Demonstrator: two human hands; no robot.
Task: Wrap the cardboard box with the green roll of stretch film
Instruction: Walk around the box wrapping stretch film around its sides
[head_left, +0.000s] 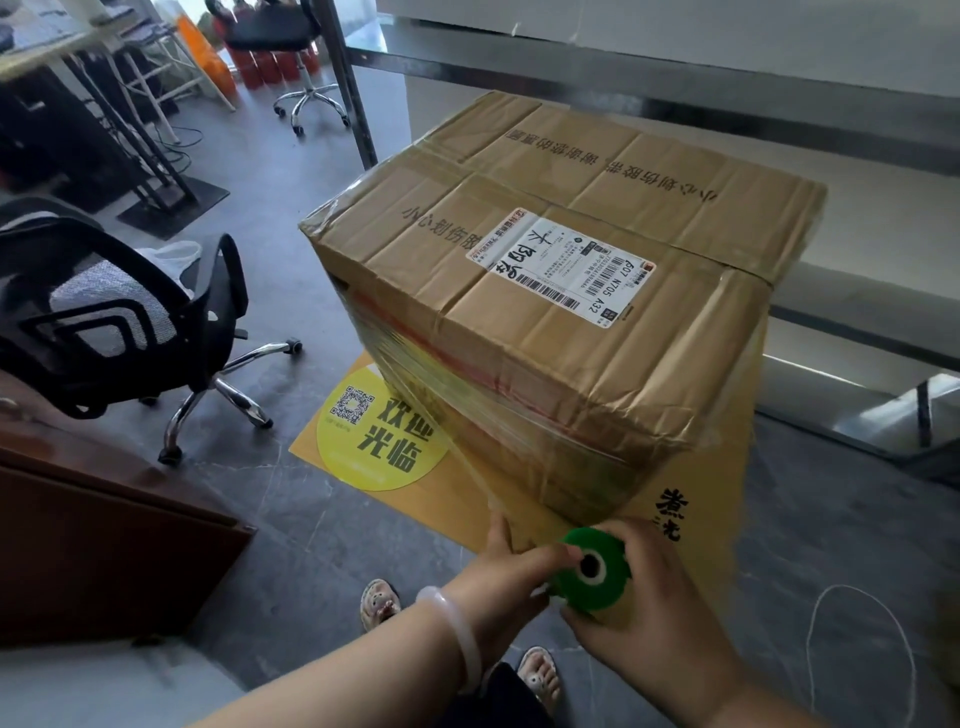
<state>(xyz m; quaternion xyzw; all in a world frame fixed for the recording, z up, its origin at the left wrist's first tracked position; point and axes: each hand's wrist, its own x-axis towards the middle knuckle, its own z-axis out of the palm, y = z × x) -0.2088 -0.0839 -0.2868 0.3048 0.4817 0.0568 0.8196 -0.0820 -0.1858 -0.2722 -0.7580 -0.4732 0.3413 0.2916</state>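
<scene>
A large cardboard box (566, 291) with a white shipping label stands on a yellow mat (384, 436) on the floor. Clear film covers its near side, and a stretched strip of film (467, 467) runs from the box's left side down to the green roll of stretch film (592, 569). The roll is held just in front of the box's near bottom corner. My left hand (506, 577) grips the roll from the left, thumb by its core. My right hand (649, 597) grips it from the right and below.
A black mesh office chair (119, 317) stands at the left, a brown wooden cabinet (104, 525) below it. Metal shelving (675, 78) rises behind the box, with a metal post (353, 88). A stool (306, 78) and desks stand far back. My sandalled feet (382, 603) are below.
</scene>
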